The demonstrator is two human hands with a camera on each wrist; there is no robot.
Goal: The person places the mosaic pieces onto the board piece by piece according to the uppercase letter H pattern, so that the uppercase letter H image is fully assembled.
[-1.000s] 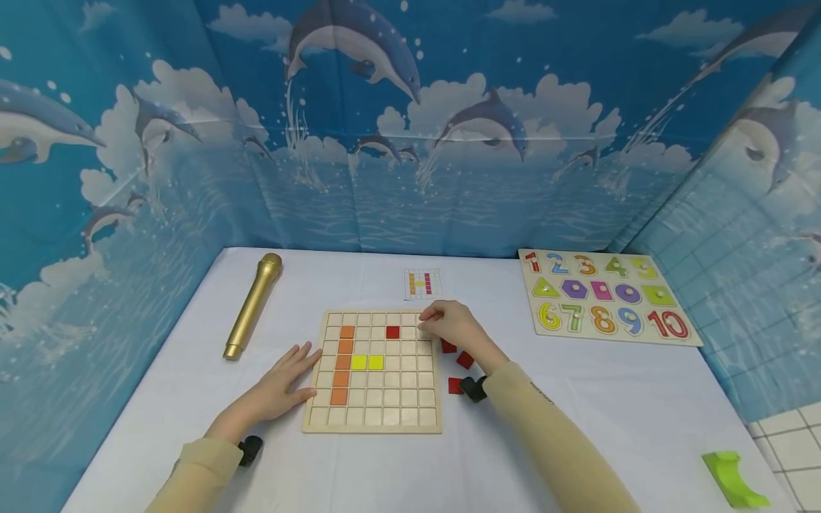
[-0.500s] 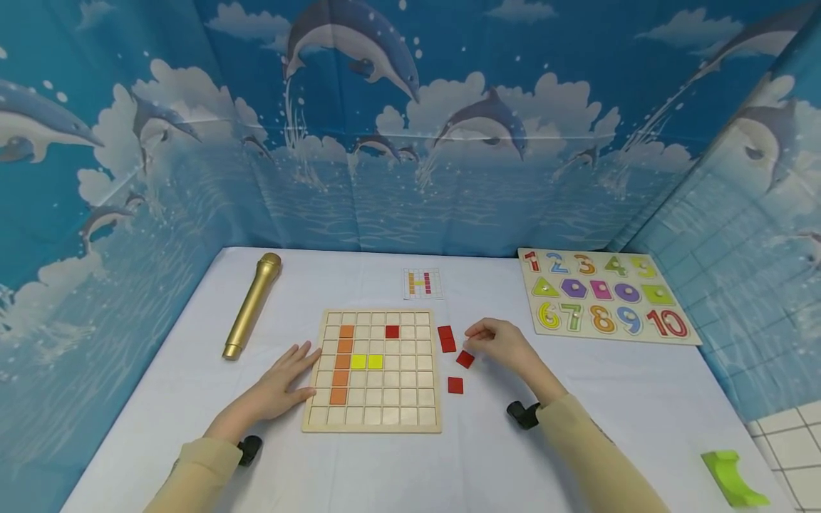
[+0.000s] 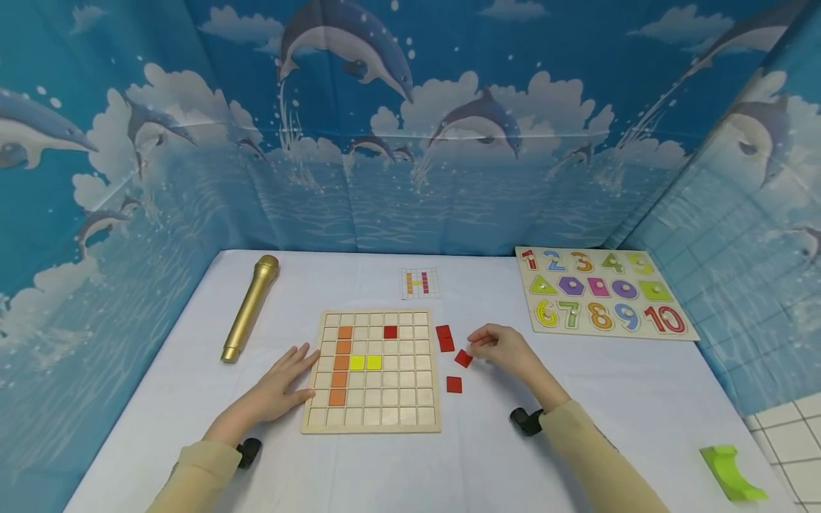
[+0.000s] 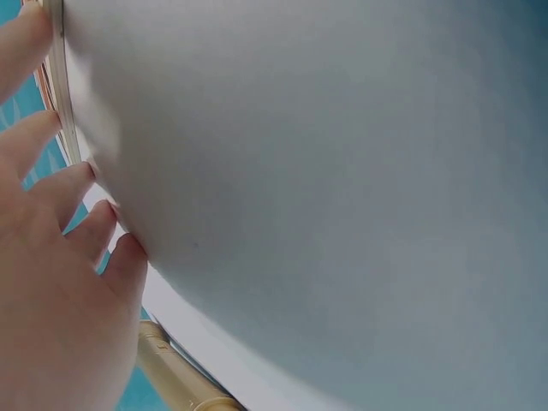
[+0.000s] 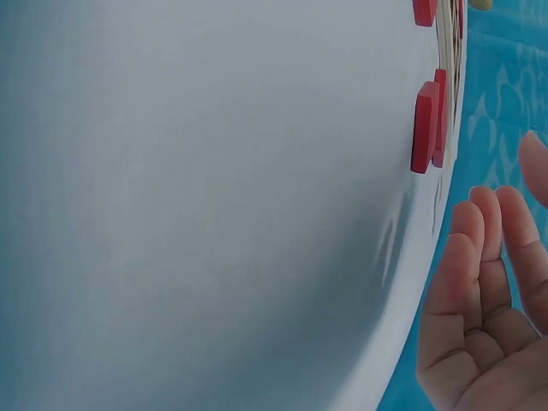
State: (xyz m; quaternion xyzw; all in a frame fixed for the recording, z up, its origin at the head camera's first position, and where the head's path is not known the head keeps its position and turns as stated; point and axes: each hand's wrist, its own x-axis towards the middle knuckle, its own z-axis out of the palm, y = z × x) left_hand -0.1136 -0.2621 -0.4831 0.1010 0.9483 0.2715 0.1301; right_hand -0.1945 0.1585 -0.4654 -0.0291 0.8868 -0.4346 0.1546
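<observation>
A square wooden grid board (image 3: pixel 391 417) lies on the white table. In it sit a column of orange tiles (image 3: pixel 340 380), two yellow tiles (image 3: pixel 356 363) side by side, and one red tile (image 3: pixel 390 332) near the top. My left hand (image 3: pixel 276 388) rests spread at the board's left edge, fingertips touching the frame. To the right of the board my right hand (image 3: pixel 507 351) hovers by a loose red tile (image 3: pixel 463 358); its fingers are loosely bent. In the right wrist view, thumb and fingers stand apart with nothing between them. Other red tiles (image 3: pixel 454 385) lie close by.
A small pattern card (image 3: pixel 420 283) lies behind the board. At the left is a gold microphone (image 3: pixel 251 308). A number-and-shape puzzle board (image 3: pixel 541 325) lies at the back right, and a green curved block (image 3: pixel 731 474) at the front right. A dolphin curtain (image 3: pixel 410 206) hangs behind.
My right hand has moved from the board's upper right corner rightward to beside the loose red tiles, uncovering them. My left hand stays at the board's edge.
</observation>
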